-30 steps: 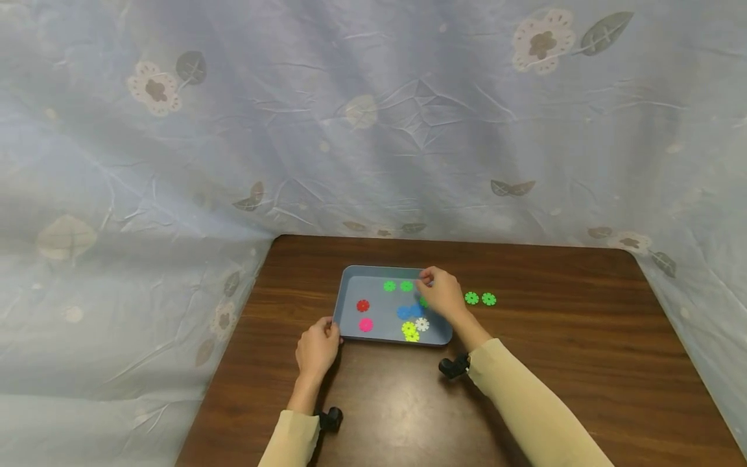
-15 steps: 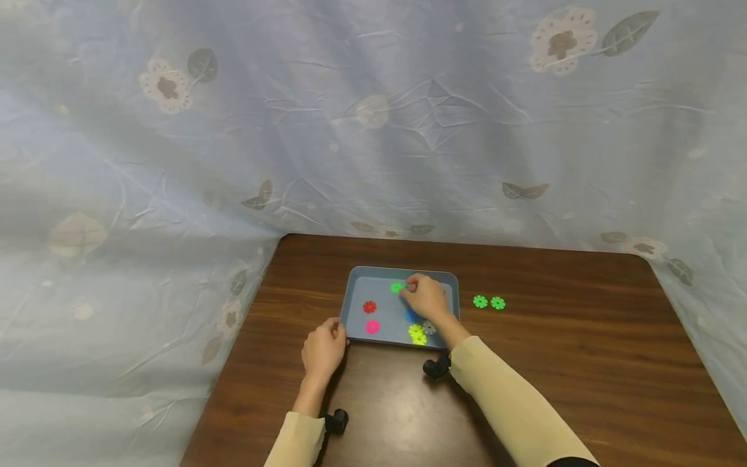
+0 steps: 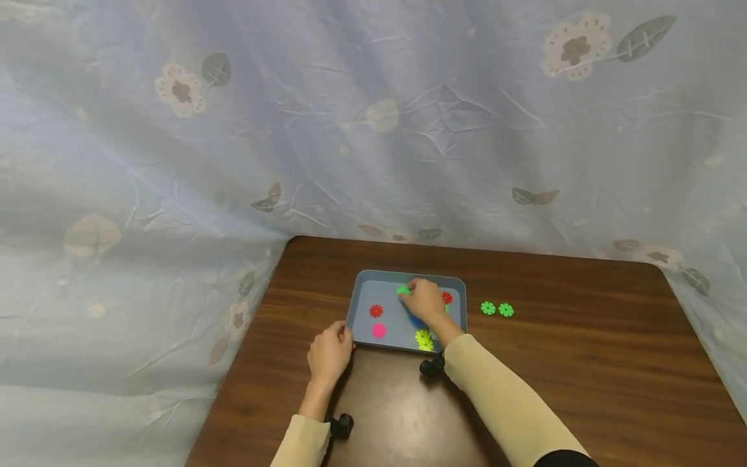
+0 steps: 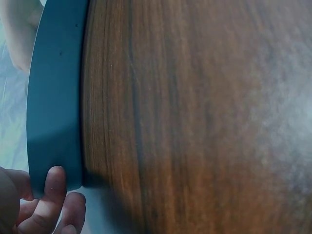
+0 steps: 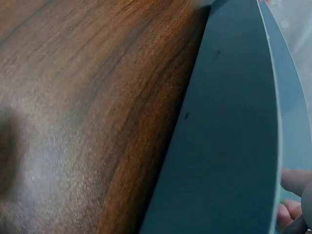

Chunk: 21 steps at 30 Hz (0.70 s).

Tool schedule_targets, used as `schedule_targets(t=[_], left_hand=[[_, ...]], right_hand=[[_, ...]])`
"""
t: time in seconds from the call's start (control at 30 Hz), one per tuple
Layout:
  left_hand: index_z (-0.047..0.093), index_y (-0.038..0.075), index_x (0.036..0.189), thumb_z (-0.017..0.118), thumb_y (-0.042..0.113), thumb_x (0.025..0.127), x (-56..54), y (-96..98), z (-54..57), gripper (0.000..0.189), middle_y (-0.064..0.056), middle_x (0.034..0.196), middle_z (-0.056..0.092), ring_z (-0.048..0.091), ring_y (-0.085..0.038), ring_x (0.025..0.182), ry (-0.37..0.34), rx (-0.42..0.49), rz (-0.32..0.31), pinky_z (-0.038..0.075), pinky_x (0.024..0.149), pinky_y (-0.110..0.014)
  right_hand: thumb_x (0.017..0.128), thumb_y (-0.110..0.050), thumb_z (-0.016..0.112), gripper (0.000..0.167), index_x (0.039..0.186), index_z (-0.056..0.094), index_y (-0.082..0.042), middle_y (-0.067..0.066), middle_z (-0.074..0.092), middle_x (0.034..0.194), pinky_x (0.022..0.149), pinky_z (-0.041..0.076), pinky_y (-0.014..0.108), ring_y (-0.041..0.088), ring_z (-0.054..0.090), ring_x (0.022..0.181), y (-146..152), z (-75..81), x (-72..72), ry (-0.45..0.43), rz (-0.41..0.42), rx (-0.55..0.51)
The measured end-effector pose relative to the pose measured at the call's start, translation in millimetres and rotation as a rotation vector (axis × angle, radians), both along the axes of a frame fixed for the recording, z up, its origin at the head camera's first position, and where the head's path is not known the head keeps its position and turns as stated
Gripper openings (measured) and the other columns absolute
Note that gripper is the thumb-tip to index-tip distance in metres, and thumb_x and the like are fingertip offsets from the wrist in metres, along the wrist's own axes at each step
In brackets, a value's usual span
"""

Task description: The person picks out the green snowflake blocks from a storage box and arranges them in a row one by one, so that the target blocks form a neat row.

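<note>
A shallow blue-grey tray (image 3: 363,327) lies on the table with several notched plastic snowflake discs in it. My left hand (image 3: 329,353) grips the tray's near left corner, thumb and fingers on the wall; the left wrist view shows those fingers (image 4: 55,183) around the corner. Inside the tray, my right hand (image 3: 425,301) has thumb and forefinger at either side of a green snowflake disc (image 3: 403,291). A red disc (image 3: 376,311) and a pink disc (image 3: 379,331) lie left of it. Under the right wrist, blue and white discs are partly covered.
Two yellow discs (image 3: 424,340) overlap near the tray's front wall, and another red disc (image 3: 447,298) lies at its right. Outside, two green discs (image 3: 497,309) rest on the wooden table (image 3: 583,350). A patterned curtain (image 3: 350,130) hangs behind.
My right hand has moved left across the tray to the green discs, uncovering the red disc on the right. The left hand stays on the tray corner. The head view has shifted slightly.
</note>
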<state>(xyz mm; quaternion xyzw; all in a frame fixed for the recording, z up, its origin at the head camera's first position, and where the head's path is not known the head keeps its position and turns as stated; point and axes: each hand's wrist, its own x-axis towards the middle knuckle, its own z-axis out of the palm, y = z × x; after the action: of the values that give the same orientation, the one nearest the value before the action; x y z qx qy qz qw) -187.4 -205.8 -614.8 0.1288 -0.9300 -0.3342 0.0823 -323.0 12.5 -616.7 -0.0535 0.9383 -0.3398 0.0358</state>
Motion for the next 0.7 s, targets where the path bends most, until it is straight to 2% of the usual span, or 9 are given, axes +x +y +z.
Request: schedule_targets(t=[0.3, 0.7], left_hand=[[0.076, 0.009, 0.121, 0.062, 0.024, 0.101, 1.5, 1.7, 0.0, 0.029, 0.018, 0.062, 0.065, 0.060, -0.014, 0.055, -0.006, -0.011, 0.014, 0.045, 0.048, -0.036], [0.077, 0.011, 0.119, 0.062, 0.025, 0.100, -1.6, -0.2, 0.3, 0.027, 0.018, 0.062, 0.065, 0.062, -0.015, 0.056, -0.005, -0.014, 0.021, 0.044, 0.048, -0.036]], right_hand=[[0.091, -0.027, 0.081, 0.041, 0.117, 0.073, 0.004, 0.016, 0.075, 0.112, 0.087, 0.057, 0.049, 0.032, 0.071, 0.101, -1.4, 0.8, 2.9, -0.015, -0.025, 0.032], [0.090, -0.024, 0.081, 0.036, 0.113, 0.073, 0.002, 0.016, 0.072, 0.111, 0.087, 0.056, 0.049, 0.034, 0.069, 0.100, -3.3, 3.4, 1.6, -0.009, -0.020, 0.026]])
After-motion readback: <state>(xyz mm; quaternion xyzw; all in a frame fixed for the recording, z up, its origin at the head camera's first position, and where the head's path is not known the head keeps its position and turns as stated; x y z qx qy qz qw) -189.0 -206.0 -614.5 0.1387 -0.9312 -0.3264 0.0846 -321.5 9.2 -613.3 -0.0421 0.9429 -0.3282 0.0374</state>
